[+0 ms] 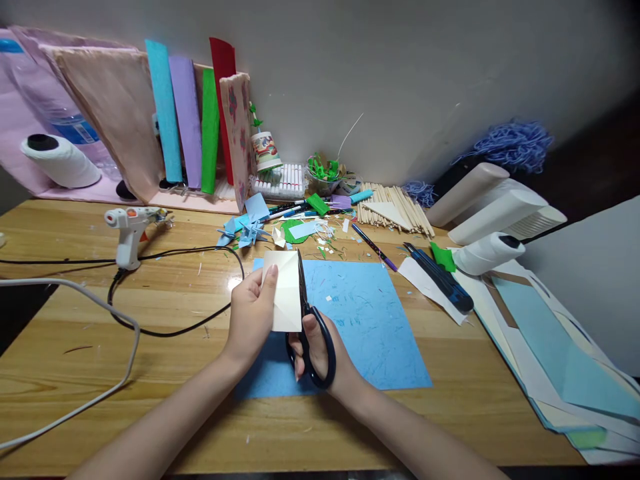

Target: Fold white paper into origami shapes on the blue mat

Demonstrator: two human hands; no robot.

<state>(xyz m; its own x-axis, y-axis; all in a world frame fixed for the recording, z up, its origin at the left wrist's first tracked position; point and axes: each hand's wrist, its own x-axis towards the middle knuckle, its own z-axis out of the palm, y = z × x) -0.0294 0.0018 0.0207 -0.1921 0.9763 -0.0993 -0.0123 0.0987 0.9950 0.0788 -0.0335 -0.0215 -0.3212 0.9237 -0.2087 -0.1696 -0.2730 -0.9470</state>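
My left hand [253,310] pinches a cream sheet of paper [286,310] by its left side, thumb on top. Crease lines cross the paper. In my right hand [327,353] is a pair of scissors [327,373] with dark handles, thumb through one loop and fingers at the other. The blades point away from me and lie along the paper's right edge; whether they are parted is hard to see. Beneath both hands a blue sheet [375,327], dotted with small scraps, rests on the wooden table [165,387].
A glue gun [129,233] stands at left, its black cord looping near my left hand. Folded blue paper pieces [250,230], a pen [374,247], a utility knife [440,277] and wooden sticks [395,207] lie beyond. Stacked paper sheets [560,353] cover the right side.
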